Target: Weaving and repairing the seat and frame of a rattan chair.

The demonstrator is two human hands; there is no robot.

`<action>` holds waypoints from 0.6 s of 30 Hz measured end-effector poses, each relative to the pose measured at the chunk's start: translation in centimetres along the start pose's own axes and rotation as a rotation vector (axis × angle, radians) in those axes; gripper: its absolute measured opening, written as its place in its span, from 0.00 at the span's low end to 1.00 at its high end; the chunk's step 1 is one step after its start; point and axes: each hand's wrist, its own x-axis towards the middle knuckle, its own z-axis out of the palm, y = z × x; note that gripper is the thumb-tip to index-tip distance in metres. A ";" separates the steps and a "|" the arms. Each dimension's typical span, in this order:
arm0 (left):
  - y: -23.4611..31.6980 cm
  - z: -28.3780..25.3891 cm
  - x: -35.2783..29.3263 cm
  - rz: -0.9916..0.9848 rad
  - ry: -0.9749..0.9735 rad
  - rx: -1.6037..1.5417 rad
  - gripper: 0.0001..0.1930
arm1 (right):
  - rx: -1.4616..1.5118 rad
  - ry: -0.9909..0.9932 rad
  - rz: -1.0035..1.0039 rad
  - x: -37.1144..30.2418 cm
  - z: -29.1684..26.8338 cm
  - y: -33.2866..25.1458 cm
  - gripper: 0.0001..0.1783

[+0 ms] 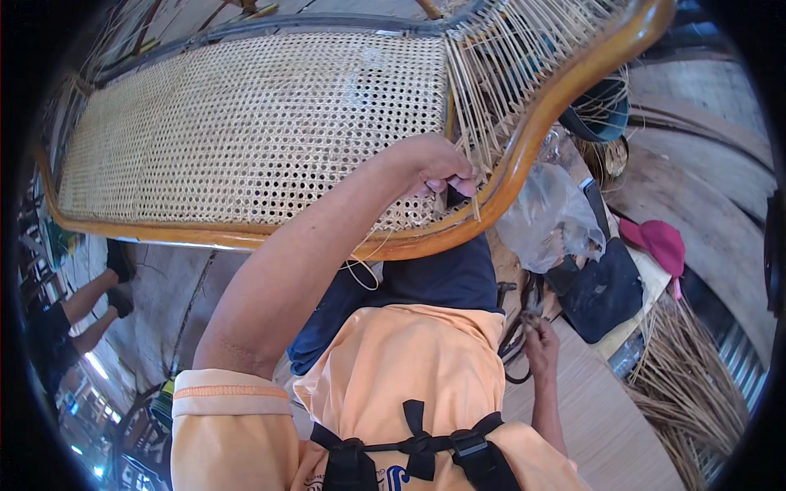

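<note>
A long seat panel of woven cane (270,123) lies across my lap, edged by a varnished curved wooden frame (434,242). My left hand (442,168) rests at its near right corner, fingers curled in on the cane strands (477,155) beside the wood. What the fingertips do there is partly hidden. Down at my right side, my right hand (540,344) is closed at a dark tool with looped handles (516,360) on the bench; its exact kind cannot be made out. A thin loose strand (372,274) loops below the frame's near edge.
On the pale bench (602,425) at right are a clear plastic bag (540,217), dark cloth (602,290) and a maroon cap (657,244). Bundled cane strips (688,385) lie farther right. A dark green bucket (604,114) stands behind the frame. Another person's legs (90,303) show at left.
</note>
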 end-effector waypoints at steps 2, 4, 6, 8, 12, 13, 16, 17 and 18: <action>-0.2 -0.2 0.3 -0.026 -0.002 0.003 0.06 | 0.475 -0.011 0.182 -0.5 -1.5 -6.0 0.10; -0.5 -0.6 0.7 -0.034 -0.027 -0.038 0.05 | 0.562 -0.055 0.181 -0.2 -2.2 -11.1 0.13; -0.4 -0.7 0.6 -0.040 -0.054 -0.076 0.04 | 0.602 -0.163 0.189 0.5 -2.4 -11.9 0.24; -0.2 -0.3 0.9 -0.049 -0.035 -0.029 0.04 | 0.664 -0.184 0.171 0.7 -1.2 -10.8 0.25; 0.0 -0.5 0.6 -0.049 -0.077 -0.043 0.04 | 0.588 -0.326 0.066 1.1 0.7 -12.0 0.20; -0.2 -0.5 0.8 -0.047 -0.086 -0.045 0.04 | 0.445 -0.389 0.016 1.5 0.9 -12.5 0.18; -1.1 -0.9 1.2 -0.003 -0.086 -0.083 0.04 | -0.038 -0.458 -0.056 4.3 -1.9 -17.6 0.23; -1.1 -0.6 1.5 -0.002 -0.106 -0.087 0.04 | -0.319 -0.494 -0.068 5.3 -3.0 -19.6 0.26; -1.0 -0.7 1.2 0.000 -0.094 -0.069 0.04 | -0.607 -0.431 -0.188 6.2 -3.3 -22.2 0.29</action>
